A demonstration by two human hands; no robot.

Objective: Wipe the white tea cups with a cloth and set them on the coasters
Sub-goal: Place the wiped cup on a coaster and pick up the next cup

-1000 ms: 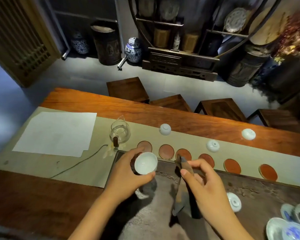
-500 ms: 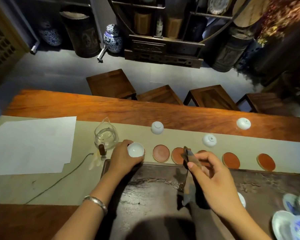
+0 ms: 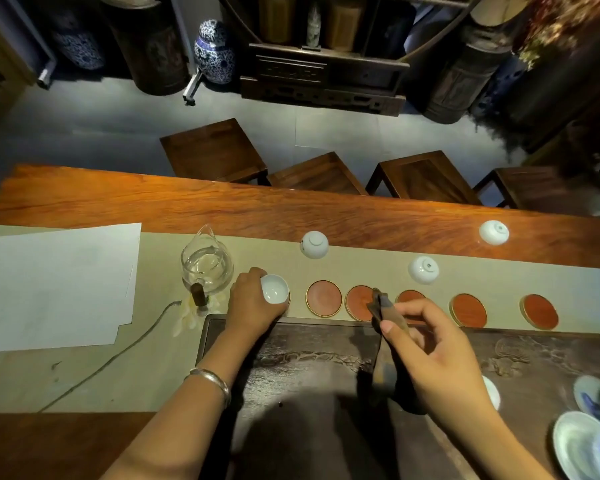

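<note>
left hand [image 3: 253,306] fingers curled round upright white tea cup [image 3: 274,289], cup sitting at leftmost coaster spot, coaster itself mostly hidden under it. right hand [image 3: 433,355] pinching dark cloth [image 3: 383,327] between thumb and forefinger, rest of cloth hanging down over dark tea tray [image 3: 309,344]. five bare coasters [image 3: 323,298] in row right of held cup. three more cups upside down beyond fingers, nearest one [image 3: 314,244] just past first bare coaster. glass pitcher [image 3: 207,268] just left of left hand.

The left hand [image 3: 253,306] carried the white cup [image 3: 274,289] away from the right hand [image 3: 430,355] and lowered it onto the leftmost coaster.
</note>
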